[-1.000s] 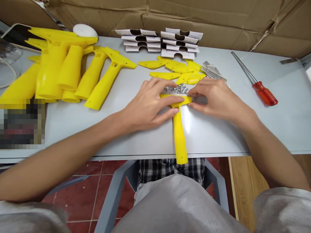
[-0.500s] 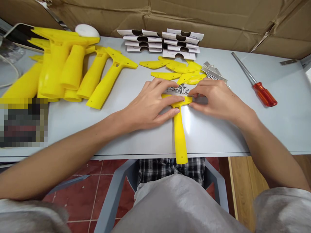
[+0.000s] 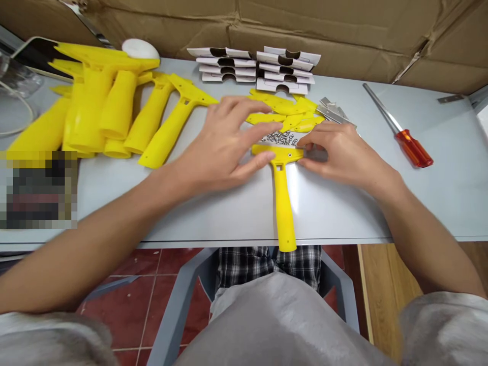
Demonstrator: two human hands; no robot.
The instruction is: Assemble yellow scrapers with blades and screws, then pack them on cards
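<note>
A yellow T-shaped scraper handle (image 3: 282, 195) lies on the grey table (image 3: 381, 203), its grip pointing toward me over the front edge. My right hand (image 3: 343, 152) presses its fingertips on the right end of the handle's head. My left hand (image 3: 224, 145) hovers just left of the head with fingers spread and holds nothing. A small heap of silver screws (image 3: 281, 136) sits just behind the head. Beyond them lie loose yellow cover plates (image 3: 284, 109) and thin metal blades (image 3: 333, 112).
A pile of yellow handles (image 3: 110, 114) fills the left of the table. Two stacks of white card sleeves (image 3: 259, 71) stand at the back. A red-handled screwdriver (image 3: 400, 127) lies at the right. Cardboard (image 3: 305, 25) walls off the back.
My left hand has lifted off the handle's head and moved up and to the left, fingers spreading. My right hand stays on the head's right end.
</note>
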